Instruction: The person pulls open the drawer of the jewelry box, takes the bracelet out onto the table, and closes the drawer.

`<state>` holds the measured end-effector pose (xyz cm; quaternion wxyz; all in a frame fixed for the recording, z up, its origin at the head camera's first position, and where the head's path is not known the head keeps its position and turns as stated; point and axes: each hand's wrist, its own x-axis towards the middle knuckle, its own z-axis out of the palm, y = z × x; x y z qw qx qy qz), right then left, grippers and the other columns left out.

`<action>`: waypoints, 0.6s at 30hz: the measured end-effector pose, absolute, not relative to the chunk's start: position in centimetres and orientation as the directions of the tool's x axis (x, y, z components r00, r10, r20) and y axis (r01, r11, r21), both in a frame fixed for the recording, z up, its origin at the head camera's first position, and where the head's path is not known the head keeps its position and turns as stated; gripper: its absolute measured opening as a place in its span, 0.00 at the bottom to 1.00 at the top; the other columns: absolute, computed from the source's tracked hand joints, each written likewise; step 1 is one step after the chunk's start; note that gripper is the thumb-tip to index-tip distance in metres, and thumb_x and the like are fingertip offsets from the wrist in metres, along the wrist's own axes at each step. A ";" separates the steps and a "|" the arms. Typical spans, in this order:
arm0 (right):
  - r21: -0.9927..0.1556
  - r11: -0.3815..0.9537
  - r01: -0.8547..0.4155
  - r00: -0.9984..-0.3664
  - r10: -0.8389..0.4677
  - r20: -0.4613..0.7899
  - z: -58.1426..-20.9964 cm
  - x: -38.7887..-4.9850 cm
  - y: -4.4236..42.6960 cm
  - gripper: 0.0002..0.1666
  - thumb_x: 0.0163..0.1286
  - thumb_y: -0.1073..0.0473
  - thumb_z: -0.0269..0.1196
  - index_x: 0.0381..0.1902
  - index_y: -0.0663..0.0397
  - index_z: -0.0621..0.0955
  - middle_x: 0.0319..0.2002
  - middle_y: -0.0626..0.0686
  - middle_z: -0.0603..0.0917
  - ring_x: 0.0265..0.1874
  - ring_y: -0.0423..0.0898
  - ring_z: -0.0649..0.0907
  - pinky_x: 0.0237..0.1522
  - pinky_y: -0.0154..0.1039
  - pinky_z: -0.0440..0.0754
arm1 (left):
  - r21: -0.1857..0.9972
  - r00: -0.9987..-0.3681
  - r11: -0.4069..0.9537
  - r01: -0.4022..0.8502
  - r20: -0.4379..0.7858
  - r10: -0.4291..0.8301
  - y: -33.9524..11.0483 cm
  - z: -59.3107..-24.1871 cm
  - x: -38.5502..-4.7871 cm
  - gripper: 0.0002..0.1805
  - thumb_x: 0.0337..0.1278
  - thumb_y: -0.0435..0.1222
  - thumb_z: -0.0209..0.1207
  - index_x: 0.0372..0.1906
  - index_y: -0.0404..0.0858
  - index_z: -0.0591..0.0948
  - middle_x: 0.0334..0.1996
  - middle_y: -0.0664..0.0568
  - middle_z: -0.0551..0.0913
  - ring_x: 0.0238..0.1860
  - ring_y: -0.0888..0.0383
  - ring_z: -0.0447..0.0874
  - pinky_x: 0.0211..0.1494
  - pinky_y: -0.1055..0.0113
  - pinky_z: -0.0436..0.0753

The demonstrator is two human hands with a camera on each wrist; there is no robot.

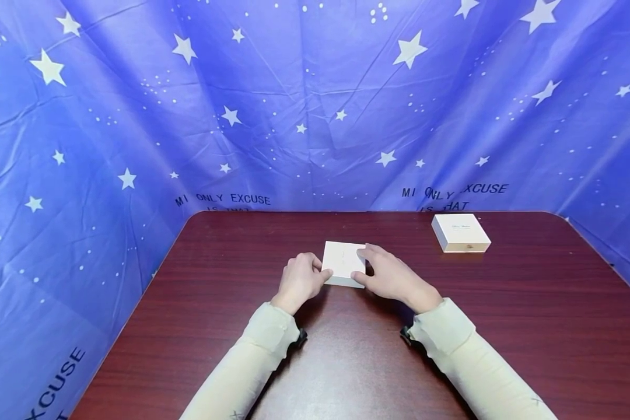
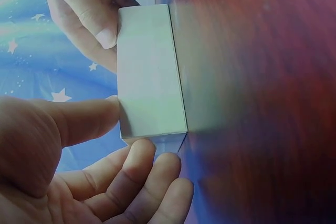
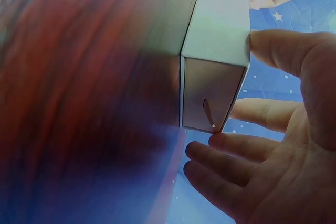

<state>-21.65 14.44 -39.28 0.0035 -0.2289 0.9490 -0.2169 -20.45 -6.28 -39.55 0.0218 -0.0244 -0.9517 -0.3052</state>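
Note:
A small white box [image 1: 342, 259] with faint print on its lid lies on the table between both hands. My left hand [image 1: 300, 278] holds its left end, thumb at the near top edge and fingers bent by the end face. At the opposite end, my right hand [image 1: 394, 274] grips the box with thumb and forefinger on its top edges; the other fingers hang loosely beyond it. The right wrist view shows a drawer-like end face with a small ribbon tab [image 3: 208, 114] beneath those fingers. The box's far side is hidden.
A second white box [image 1: 461, 232], with print on top and a tan front face with a small tab, stands at the back right of the dark red wooden table [image 1: 220, 256]. A blue star-patterned cloth [image 1: 304, 87] hangs behind and beside the table.

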 end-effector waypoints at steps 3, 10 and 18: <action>-0.414 0.801 -0.433 -0.895 -0.437 0.090 -39.4 -21.7 14.4 0.37 0.65 0.47 0.62 0.63 0.68 0.71 0.64 0.68 0.67 0.65 0.61 0.66 0.63 0.55 0.65 | 0.577 -0.998 0.815 0.058 0.056 0.031 -6.3 -39.6 -20.5 0.10 0.51 0.46 0.66 0.30 0.44 0.84 0.21 0.61 0.78 0.31 0.53 0.79 0.39 0.60 0.77; -0.420 0.799 -0.430 -0.894 -0.440 0.079 -39.4 -21.7 14.2 0.37 0.65 0.47 0.62 0.63 0.68 0.71 0.65 0.68 0.67 0.66 0.60 0.66 0.63 0.55 0.65 | 0.578 -0.998 0.814 0.063 0.059 0.035 -6.5 -39.5 -20.4 0.10 0.50 0.46 0.66 0.30 0.44 0.84 0.22 0.60 0.78 0.31 0.54 0.79 0.38 0.60 0.77; -0.418 0.799 -0.431 -0.893 -0.444 0.072 -39.2 -21.8 14.0 0.37 0.66 0.47 0.61 0.63 0.68 0.70 0.65 0.67 0.67 0.66 0.60 0.66 0.64 0.54 0.64 | 0.580 -0.997 0.812 0.065 0.065 0.034 -6.8 -39.4 -20.2 0.10 0.50 0.46 0.66 0.29 0.44 0.84 0.22 0.60 0.78 0.30 0.54 0.79 0.38 0.60 0.77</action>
